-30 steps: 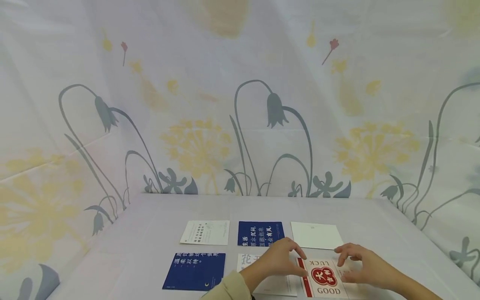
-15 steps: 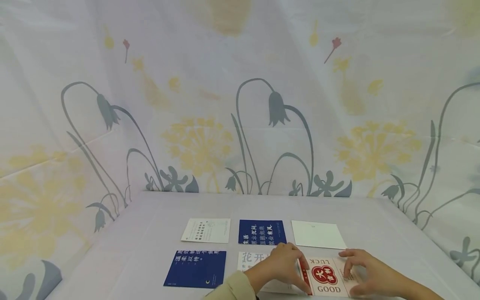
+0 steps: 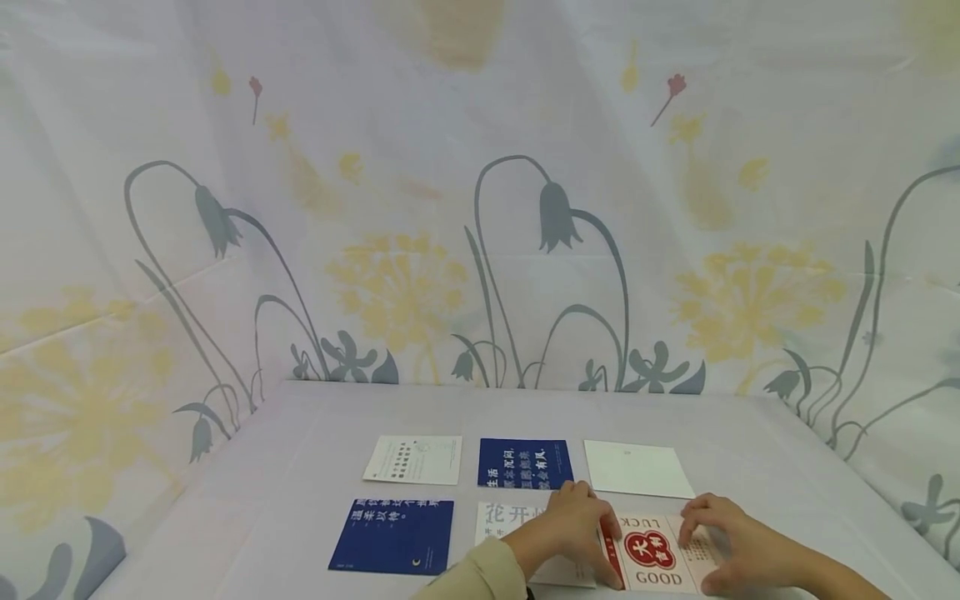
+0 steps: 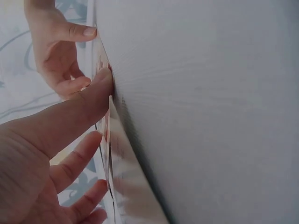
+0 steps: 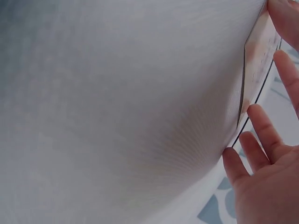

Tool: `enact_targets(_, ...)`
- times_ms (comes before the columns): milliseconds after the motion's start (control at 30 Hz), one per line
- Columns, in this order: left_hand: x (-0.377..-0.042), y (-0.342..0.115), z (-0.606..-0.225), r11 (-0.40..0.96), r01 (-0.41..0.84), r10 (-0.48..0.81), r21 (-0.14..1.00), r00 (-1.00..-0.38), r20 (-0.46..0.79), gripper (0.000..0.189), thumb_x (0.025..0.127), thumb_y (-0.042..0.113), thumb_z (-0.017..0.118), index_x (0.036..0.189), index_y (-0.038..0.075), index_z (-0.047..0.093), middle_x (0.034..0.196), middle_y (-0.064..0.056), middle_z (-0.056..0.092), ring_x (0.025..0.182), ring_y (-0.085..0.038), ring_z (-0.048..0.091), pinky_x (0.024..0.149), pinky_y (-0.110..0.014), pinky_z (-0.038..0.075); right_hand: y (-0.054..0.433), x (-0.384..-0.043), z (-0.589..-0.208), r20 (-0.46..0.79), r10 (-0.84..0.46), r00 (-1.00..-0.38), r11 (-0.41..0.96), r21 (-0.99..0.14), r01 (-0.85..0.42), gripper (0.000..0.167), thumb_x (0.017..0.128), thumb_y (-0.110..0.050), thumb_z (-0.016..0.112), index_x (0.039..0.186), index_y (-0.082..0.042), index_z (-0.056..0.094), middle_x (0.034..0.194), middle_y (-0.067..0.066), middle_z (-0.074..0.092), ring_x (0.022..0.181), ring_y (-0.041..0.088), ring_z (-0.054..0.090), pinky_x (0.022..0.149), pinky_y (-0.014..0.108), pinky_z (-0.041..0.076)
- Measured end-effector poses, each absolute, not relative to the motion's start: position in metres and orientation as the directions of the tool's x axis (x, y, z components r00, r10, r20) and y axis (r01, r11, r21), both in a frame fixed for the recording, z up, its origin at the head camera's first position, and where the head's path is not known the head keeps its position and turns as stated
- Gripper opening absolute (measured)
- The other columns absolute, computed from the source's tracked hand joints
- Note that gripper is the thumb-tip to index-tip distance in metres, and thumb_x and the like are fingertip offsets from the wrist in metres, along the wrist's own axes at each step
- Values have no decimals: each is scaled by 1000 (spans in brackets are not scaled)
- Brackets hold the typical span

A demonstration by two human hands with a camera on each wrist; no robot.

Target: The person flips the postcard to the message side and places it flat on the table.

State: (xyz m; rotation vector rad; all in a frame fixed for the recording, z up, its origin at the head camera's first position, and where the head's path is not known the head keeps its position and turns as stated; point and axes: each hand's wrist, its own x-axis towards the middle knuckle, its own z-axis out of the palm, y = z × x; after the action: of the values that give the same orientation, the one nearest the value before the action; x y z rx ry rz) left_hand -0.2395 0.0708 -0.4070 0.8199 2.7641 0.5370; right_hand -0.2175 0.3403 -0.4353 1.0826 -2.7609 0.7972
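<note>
A cream card (image 3: 658, 579) printed with a red emblem, the words LUCK and GOOD and a red strip at its left end lies at the front right of the table. My left hand (image 3: 573, 533) touches its left end, thumb at the near corner and fingertips farther back. At the right end my right hand (image 3: 738, 546) spreads thumb and fingers over the card. In the left wrist view the thumb of the left hand (image 4: 60, 140) lies against the card edge, other fingers loosely bent. The right wrist view has the right hand's fingers (image 5: 264, 126) beside the card (image 5: 257, 65).
Left of the cream card, a white card (image 3: 498, 521) with grey characters is partly under my left forearm. A blue card (image 3: 393, 542) lies farther left. Behind stand three more in a row: white (image 3: 412, 462), blue (image 3: 517, 475) and plain white (image 3: 637, 471). Flowered cloth (image 3: 480, 292) hangs behind.
Both hands have come down toward the near side of the cream card, the thumbs now at its near corners. The card has barely shifted; the other cards lie as before.
</note>
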Motion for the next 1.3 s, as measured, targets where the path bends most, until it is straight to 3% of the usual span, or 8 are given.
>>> enact_targets(167, -239, 71, -405, 773, 534, 582, 343, -812, -47, 38, 53, 42, 89, 81, 34, 65, 94, 11, 39, 90, -6, 32, 82, -23, 33, 339, -216, -436, 244, -591, -769, 640, -438, -631, 46, 56, -22, 83, 93, -32, 57, 115, 5, 45, 107, 3, 32, 77, 34, 39)
enact_targets(300, -235, 70, -406, 756, 516, 566, 403, -824, -6, 40, 51, 36, 91, 82, 30, 67, 96, 10, 38, 87, -5, 35, 79, -18, 37, 336, -214, -434, 201, -554, -808, 671, -466, -577, 44, 58, -22, 83, 93, -30, 57, 119, 19, 45, 109, 16, 36, 76, 45, 42)
enact_targets(500, -231, 70, -405, 712, 460, 524, 530, -851, 34, 41, 52, 20, 92, 87, 22, 69, 102, 8, 37, 80, -4, 45, 75, -15, 44, 335, -209, -428, 233, -516, -825, 622, -561, -547, 32, 69, -16, 80, 93, -21, 61, 116, 28, 43, 98, -2, 43, 63, 23, 45)
enact_targets(700, -229, 68, -404, 695, 421, 457, 582, -885, 94, 42, 53, 11, 90, 90, 19, 72, 105, 7, 40, 75, -4, 46, 68, -15, 45, 335, -208, -425, 347, -479, -806, 576, -569, -587, 23, 72, -10, 78, 90, -13, 65, 120, -9, 47, 77, -1, 54, 59, 22, 49)
enact_targets(767, -229, 68, -405, 674, 393, 424, 625, -899, 108, 44, 53, 7, 89, 92, 18, 71, 106, 6, 39, 72, -4, 46, 64, -15, 45, 334, -207, -423, 355, -448, -821, 605, -555, -570, 21, 72, -7, 78, 89, -10, 66, 123, -6, 50, 72, 0, 55, 58, 22, 50)
enact_targets(933, -229, 66, -403, 611, 365, 376, 703, -915, 148, 44, 54, -2, 86, 90, 16, 67, 99, 7, 39, 66, -2, 43, 56, -14, 43, 327, -203, -413, 294, -316, -902, 720, -545, -430, 21, 73, -3, 76, 92, -3, 68, 110, 31, 54, 73, -2, 54, 61, 21, 52)
enact_targets(1133, -230, 65, -398, 496, 347, 334, 796, -922, 194, 46, 59, -12, 78, 93, 16, 66, 92, 7, 39, 71, -1, 47, 54, -15, 44, 319, -200, -404, 251, -157, -955, 757, -590, -280, 25, 76, -2, 73, 100, -5, 67, 104, 14, 63, 72, 1, 53, 63, 21, 52)
enact_targets(1300, -230, 64, -396, 410, 317, 287, 855, -935, 209, 50, 61, -15, 75, 98, 18, 63, 96, 8, 43, 76, 0, 52, 56, -14, 47, 317, -198, -400, 251, -86, -964, 755, -616, -227, 27, 77, -2, 72, 103, -2, 67, 100, 14, 65, 70, 4, 57, 62, 21, 51)
